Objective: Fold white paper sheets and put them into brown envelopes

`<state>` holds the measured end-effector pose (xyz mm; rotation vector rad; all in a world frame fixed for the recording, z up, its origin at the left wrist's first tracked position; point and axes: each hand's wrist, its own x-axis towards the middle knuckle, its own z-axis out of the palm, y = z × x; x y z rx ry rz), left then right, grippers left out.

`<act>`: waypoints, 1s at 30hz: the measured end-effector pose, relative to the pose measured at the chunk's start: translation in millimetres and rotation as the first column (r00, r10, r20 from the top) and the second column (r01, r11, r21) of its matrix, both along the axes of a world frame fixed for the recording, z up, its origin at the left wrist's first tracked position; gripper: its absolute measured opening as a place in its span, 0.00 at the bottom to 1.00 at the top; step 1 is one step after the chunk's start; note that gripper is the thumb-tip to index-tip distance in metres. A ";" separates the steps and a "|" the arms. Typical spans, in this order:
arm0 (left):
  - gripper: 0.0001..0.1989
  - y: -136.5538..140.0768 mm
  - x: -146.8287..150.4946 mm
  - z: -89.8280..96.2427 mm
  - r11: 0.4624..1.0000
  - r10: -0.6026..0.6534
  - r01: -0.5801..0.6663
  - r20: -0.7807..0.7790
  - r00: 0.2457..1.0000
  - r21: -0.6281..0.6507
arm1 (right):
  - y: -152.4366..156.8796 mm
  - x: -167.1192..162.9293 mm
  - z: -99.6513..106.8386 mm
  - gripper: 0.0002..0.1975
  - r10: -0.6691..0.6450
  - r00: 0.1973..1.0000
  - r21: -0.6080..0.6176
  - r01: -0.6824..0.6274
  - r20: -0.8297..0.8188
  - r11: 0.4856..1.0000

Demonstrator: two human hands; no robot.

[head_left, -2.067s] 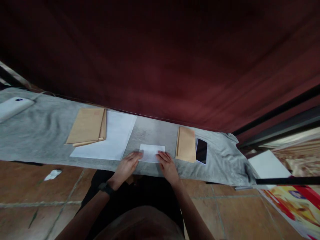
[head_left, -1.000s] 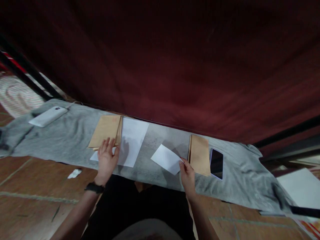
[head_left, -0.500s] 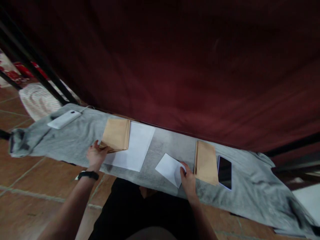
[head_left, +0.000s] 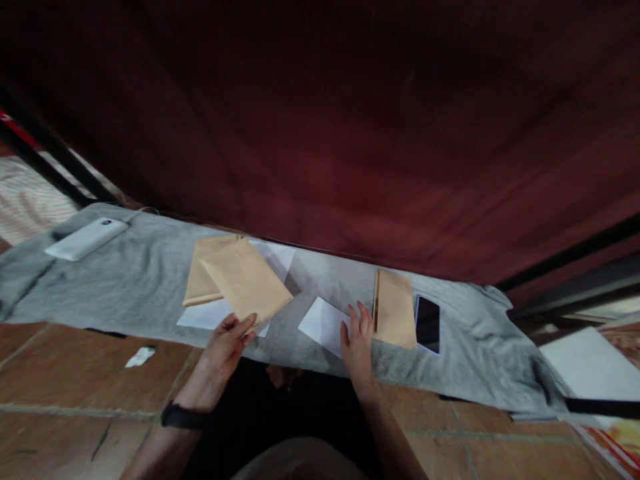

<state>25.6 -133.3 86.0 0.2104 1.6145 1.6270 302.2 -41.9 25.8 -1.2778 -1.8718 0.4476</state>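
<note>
My left hand (head_left: 231, 339) pinches the near edge of a brown paper envelope (head_left: 247, 280), tilted and raised over the left stack of brown envelopes (head_left: 203, 270). Beneath that stack lies white paper (head_left: 205, 316), partly covered. Fingers spread, my right hand (head_left: 358, 340) is at the right edge of a folded white sheet (head_left: 321, 325) on the grey cloth; whether it touches the sheet I cannot tell. Just right of this hand is a second stack of brown envelopes (head_left: 396, 308).
Right of the second stack lies a dark-screened phone (head_left: 428, 325). A white oblong device (head_left: 87, 239) with a cable rests at the far left of the grey cloth (head_left: 145, 280). A dark red curtain (head_left: 330, 147) hangs along the back edge, between dark metal bars (head_left: 575, 260).
My left hand has lifted one envelope off the left stack and brought it to the right. My right hand has let go of the folded white sheet and spread its fingers. The view has shifted.
</note>
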 end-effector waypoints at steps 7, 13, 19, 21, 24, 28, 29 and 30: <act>0.22 6.8 96.6 -14.4 0.985 -0.154 0.137 0.177 0.972 0.106 | -22.7 -50.7 22.2 0.23 0.059 0.776 -0.435 -0.412 -0.627 0.800; 0.23 0.0 104.8 -19.6 0.982 -0.180 0.147 0.379 0.908 0.114 | -23.8 -46.7 37.8 0.22 -0.036 0.618 -0.505 -0.605 -0.785 0.616; 0.21 -3.9 107.5 -18.4 0.976 -0.215 0.203 0.460 0.862 0.077 | -21.4 -43.0 40.7 0.16 -0.068 0.668 -0.573 -0.576 -0.741 0.582; 0.19 -10.1 114.5 -18.1 0.954 -0.284 0.297 0.424 0.860 0.037 | -17.7 -42.5 38.3 0.13 -0.032 0.719 -0.570 -0.521 -0.694 0.635; 0.22 -24.4 121.1 -14.3 0.807 -0.558 0.588 0.259 0.789 -0.054 | -10.8 -34.4 38.0 0.11 0.068 0.803 -0.503 -0.434 -0.592 0.747; 0.20 -32.4 112.1 0.9 0.754 -0.610 0.635 -0.539 0.581 -0.169 | -4.3 -14.0 48.3 0.13 0.147 0.838 -0.409 -0.401 -0.526 0.820; 0.22 -30.0 107.1 5.2 0.769 -0.525 0.609 -0.735 0.430 -0.193 | -4.0 -9.1 52.2 0.13 0.170 0.834 -0.399 -0.418 -0.524 0.816; 0.28 -26.2 101.7 9.0 0.774 -0.443 0.590 -0.862 0.244 -0.231 | -4.4 -4.6 56.2 0.13 0.199 0.829 -0.400 -0.444 -0.523 0.802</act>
